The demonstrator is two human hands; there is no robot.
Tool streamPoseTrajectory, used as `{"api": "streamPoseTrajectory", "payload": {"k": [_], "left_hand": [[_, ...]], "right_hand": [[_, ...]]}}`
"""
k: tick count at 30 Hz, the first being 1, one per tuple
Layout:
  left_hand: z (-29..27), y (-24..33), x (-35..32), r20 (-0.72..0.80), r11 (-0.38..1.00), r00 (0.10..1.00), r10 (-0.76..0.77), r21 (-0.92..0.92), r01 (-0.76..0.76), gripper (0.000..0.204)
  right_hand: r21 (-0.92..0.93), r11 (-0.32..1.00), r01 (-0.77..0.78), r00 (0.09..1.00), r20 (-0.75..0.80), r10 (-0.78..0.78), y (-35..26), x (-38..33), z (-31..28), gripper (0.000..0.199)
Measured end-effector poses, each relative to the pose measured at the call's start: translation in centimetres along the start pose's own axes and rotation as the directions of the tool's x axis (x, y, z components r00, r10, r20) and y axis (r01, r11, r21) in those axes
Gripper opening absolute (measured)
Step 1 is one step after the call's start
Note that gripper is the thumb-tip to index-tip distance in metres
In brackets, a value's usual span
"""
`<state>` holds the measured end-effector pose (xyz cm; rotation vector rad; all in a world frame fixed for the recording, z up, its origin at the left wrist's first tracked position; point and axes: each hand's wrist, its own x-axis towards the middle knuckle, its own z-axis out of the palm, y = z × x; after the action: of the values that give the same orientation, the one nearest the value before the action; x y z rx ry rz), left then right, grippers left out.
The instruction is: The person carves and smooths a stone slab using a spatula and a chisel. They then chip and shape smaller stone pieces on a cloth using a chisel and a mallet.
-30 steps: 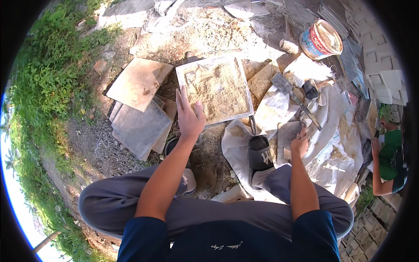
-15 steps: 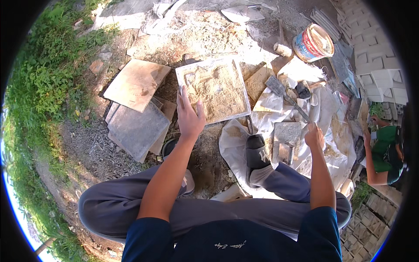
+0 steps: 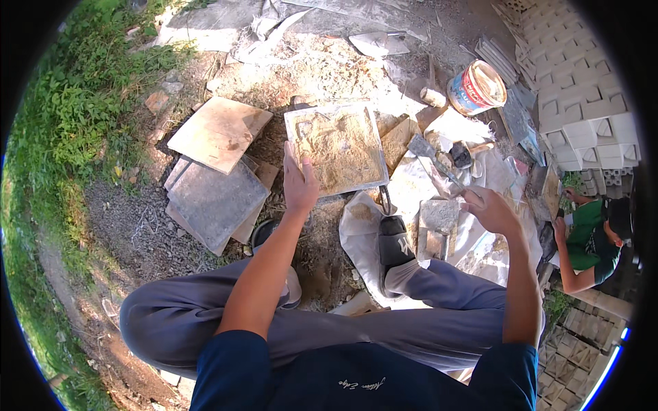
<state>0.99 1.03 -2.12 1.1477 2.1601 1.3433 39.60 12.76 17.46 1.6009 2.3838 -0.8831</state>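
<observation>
Currently, the right hand (image 3: pixel 491 209) is gripping a long tool (image 3: pixel 433 162) slanting far-left, right of the sandy tray (image 3: pixel 291 123); the left hand (image 3: pixel 300 188), fingers straight, is touching the tray's left edge.

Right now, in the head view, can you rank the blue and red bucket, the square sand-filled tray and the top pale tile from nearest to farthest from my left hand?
1. Sand-filled tray: at your left hand, its left edge by your fingers.
2. Top pale tile: off to the left, on the pile.
3. Bucket: farthest, upper right.
</observation>
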Motion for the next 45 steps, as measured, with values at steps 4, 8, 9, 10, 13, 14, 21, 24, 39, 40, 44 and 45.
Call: {"api": "streamPoseTrajectory", "payload": {"k": [4,8,9,10,13,14,21,24,39,40,44,45], "left_hand": [[-0.7,-1.2,0.2,0.026,0.989,0.995,0.094,-0.116,-0.091,0.064],[-0.5,-0.8,0.2,-0.008,0.937,0.998,0.067,-0.343,-0.066,0.063],[-0.6,-0.8,0.2,-0.026,0.913,0.998,0.051,-0.403,-0.057,0.063],[-0.4,-1.0,0.1,-0.036,0.885,0.999,0.032,-0.463,-0.045,0.063],[-1.0,-2.0,0.1,-0.081,0.838,0.997,-0.021,-0.544,-0.026,0.062],[-1.4,-2.6,0.0,-0.092,0.859,0.994,-0.059,-0.512,0.004,0.063],[-0.2,-1.1,-0.3,-0.122,0.907,0.988,-0.099,-0.420,0.039,0.060],[-0.4,-1.8,0.0,-0.174,0.891,0.980,-0.099,-0.454,0.009,0.060],[-1.0,-1.4,-0.3,-0.182,0.918,0.978,-0.106,-0.396,0.025,0.056],[-0.8,-1.1,-0.5,-0.176,0.918,0.978,-0.109,-0.396,0.031,0.056],[-0.2,-1.3,-0.4,-0.127,0.911,0.992,-0.011,-0.411,-0.042,0.054],[-0.2,-1.4,-0.3,-0.129,0.907,0.992,-0.001,-0.418,-0.053,0.053]], "right_hand": [[0.099,0.979,0.176,0.957,-0.249,-0.147,-7.1,5.7,6.0,0.044],[0.120,0.988,0.100,0.957,-0.284,-0.062,-11.5,11.0,10.0,0.043],[0.063,0.997,0.045,0.967,-0.253,-0.028,-12.9,11.0,10.9,0.043],[0.002,1.000,-0.019,0.976,-0.219,0.019,-14.2,10.2,12.1,0.044],[-0.122,0.989,0.078,0.997,-0.016,-0.081,-17.7,6.8,12.0,0.046],[-0.124,0.989,0.083,0.996,-0.012,-0.086,-17.9,6.8,11.8,0.046],[-0.060,0.998,-0.019,0.986,-0.165,0.009,-16.2,9.0,11.3,0.029],[-0.051,0.998,-0.023,0.999,-0.045,0.021,-20.3,5.9,14.0,0.048],[-0.151,0.979,0.134,0.991,0.000,-0.136,-20.8,3.3,13.5,0.054],[-0.149,0.980,0.129,0.992,0.004,-0.130,-20.0,3.5,13.1,0.054],[-0.173,0.976,-0.129,0.969,-0.232,0.087,-17.1,3.6,14.6,0.051],[-0.156,0.984,-0.089,0.988,-0.138,0.067,-18.0,3.2,15.6,0.051]]}}
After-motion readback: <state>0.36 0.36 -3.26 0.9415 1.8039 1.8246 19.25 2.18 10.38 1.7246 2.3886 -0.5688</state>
